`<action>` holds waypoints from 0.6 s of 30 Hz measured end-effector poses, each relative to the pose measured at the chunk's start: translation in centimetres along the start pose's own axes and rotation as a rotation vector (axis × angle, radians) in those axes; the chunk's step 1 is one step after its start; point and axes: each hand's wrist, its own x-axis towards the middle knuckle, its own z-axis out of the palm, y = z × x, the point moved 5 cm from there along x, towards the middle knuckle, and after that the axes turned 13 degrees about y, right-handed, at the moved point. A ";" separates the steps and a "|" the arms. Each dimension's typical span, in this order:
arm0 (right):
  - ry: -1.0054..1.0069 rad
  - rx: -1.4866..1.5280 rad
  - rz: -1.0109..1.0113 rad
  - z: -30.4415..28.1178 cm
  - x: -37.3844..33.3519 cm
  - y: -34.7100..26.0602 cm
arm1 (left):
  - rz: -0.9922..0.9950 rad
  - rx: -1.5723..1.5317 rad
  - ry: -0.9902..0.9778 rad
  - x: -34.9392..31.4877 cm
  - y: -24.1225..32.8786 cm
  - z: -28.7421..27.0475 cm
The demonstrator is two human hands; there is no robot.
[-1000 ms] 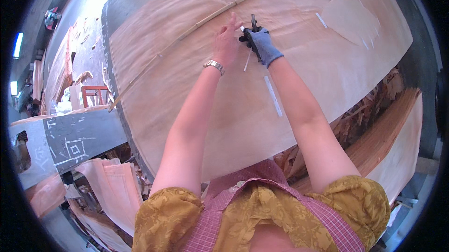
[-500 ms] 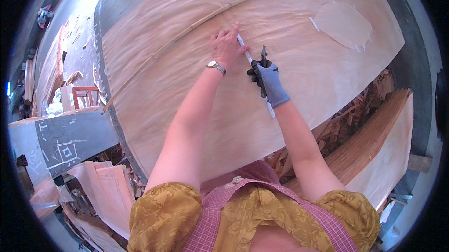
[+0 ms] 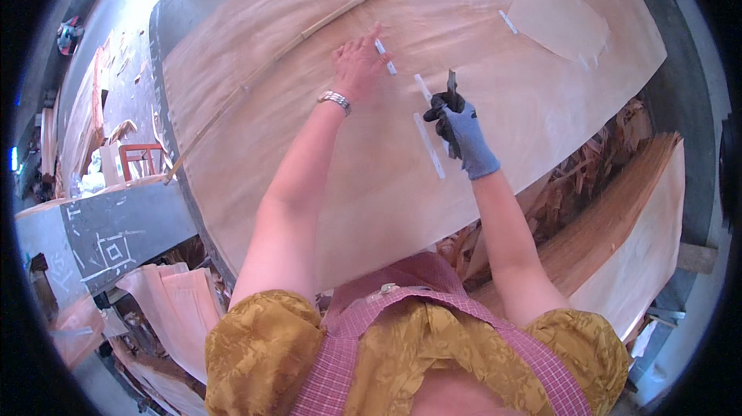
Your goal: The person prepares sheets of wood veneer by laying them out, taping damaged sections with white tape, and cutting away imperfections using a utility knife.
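Worn on the head, the wide fisheye camera looks down and forward, very near the mustard sleeves at the lower edge, the pale sheet farther off across the centre.

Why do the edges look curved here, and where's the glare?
Head view: the wide fisheye lens bends straight edges toward the black rim; head view: glare bleaches the upper-left background, while the pale sheet beneath the left hand is less bright.
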 end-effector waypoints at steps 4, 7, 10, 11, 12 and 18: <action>0.078 -0.025 0.082 0.4 -3.5 2.2 | 0.204 -0.069 0.001 -5.8 3.4 -0.5; 0.085 -0.023 0.026 0.5 -2.9 4.1 | 0.399 -0.048 -0.036 -10.1 7.9 -1.3; 0.167 -0.540 -0.499 0.2 -2.6 3.1 | 0.358 -0.036 -0.109 -11.5 8.8 -0.7; 0.221 -0.806 -0.751 0.4 -2.8 2.1 | 0.356 -0.034 -0.107 -11.9 8.7 -0.7; 0.141 -0.867 -0.660 0.3 -1.8 2.1 | 0.366 -0.037 -0.097 -11.6 8.8 -0.6; 0.314 -0.725 -0.711 -8.4 4.3 -2.6 | 0.307 -0.054 -0.189 -11.7 8.6 -1.3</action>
